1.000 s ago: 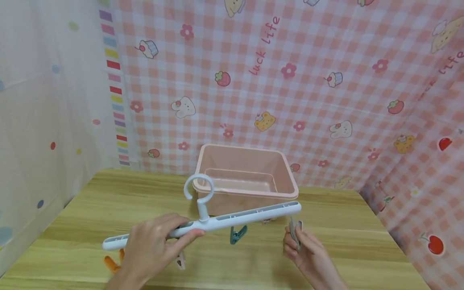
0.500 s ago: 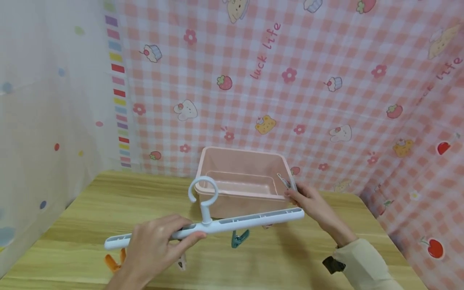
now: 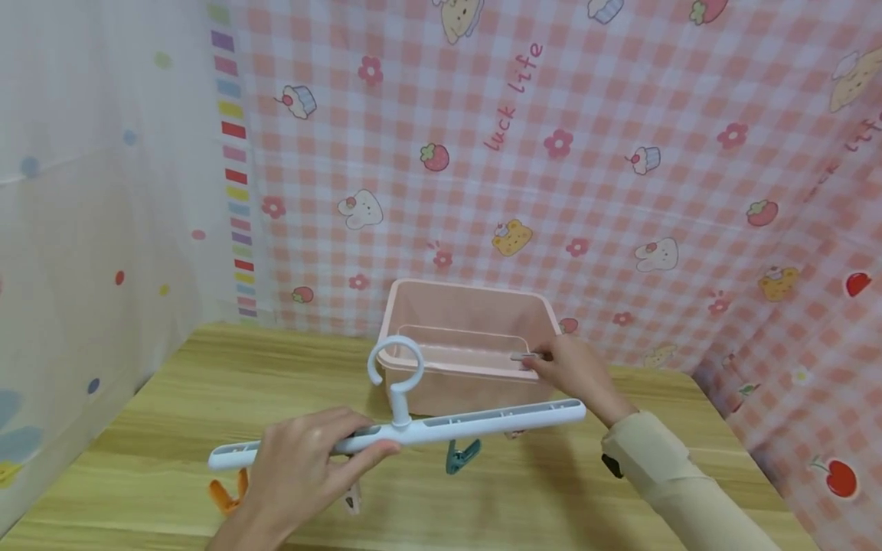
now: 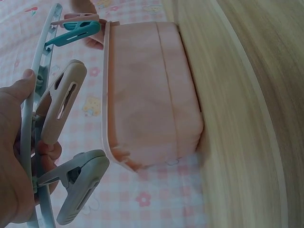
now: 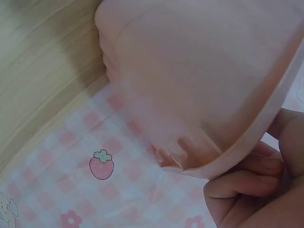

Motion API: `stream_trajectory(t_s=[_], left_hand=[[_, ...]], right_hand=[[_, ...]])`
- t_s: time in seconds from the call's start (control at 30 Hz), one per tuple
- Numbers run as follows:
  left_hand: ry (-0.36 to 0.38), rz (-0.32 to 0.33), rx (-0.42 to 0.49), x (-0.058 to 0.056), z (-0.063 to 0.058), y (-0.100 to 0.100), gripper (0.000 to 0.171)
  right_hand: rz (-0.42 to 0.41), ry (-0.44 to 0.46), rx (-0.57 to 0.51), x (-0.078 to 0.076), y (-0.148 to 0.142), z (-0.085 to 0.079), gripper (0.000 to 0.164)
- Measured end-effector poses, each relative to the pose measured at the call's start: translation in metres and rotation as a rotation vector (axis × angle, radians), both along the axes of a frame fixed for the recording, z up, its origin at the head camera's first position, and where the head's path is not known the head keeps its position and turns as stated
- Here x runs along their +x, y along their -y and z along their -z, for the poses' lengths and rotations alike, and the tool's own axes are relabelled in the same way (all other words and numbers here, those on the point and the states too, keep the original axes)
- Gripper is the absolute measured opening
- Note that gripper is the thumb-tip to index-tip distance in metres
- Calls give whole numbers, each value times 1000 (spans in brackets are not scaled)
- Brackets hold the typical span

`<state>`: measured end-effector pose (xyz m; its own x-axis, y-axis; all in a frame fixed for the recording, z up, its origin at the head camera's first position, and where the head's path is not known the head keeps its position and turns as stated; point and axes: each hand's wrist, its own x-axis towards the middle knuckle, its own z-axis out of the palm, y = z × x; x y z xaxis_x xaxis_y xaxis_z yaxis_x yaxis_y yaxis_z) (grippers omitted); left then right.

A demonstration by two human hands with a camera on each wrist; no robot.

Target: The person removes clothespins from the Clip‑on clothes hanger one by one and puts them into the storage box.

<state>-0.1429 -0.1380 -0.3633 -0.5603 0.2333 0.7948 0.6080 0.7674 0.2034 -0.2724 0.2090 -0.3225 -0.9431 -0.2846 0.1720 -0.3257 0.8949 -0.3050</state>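
My left hand (image 3: 303, 463) grips a white hanger (image 3: 496, 421) by its bar, left of the hook, with the thumb along the near side. Clothespins hang below the bar: an orange one (image 3: 226, 493), a beige one (image 4: 64, 103) and a teal one (image 4: 75, 34), with a pink one (image 4: 78, 18) beyond. Over the right end of a pink plastic bin (image 3: 455, 389), my right hand (image 3: 572, 373) pinches a grey clothespin (image 3: 525, 357), mostly hidden behind the fingers. In the right wrist view the curled fingers lie right at the bin's rim; the clothespin is out of sight there.
The bin stands at the back of a wood-grain table (image 3: 172, 428), close to a pink checked cloth (image 3: 482, 191). A pale dotted cloth (image 3: 103, 252) hangs on the left. The hanger overlaps the bin's lower front in the head view.
My right hand has carried the grey clothespin from right of the hanger's end up and over the bin's right rim. My left hand still holds the hanger almost in place.
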Motion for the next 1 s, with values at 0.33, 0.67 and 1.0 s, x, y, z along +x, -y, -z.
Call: stream_trajectory(t_s=[0.33, 0.67, 1.0], left_hand=[[9, -12, -9, -1, 0, -1, 27], [-1, -22, 7, -3, -3, 3, 27], [-23, 7, 4, -5, 0, -3, 29]], right_hand=[[16, -168, -96, 19, 4, 9, 24], [-499, 542, -1143, 99, -2, 40, 47], [-414, 323, -994, 122, 23, 50, 25]])
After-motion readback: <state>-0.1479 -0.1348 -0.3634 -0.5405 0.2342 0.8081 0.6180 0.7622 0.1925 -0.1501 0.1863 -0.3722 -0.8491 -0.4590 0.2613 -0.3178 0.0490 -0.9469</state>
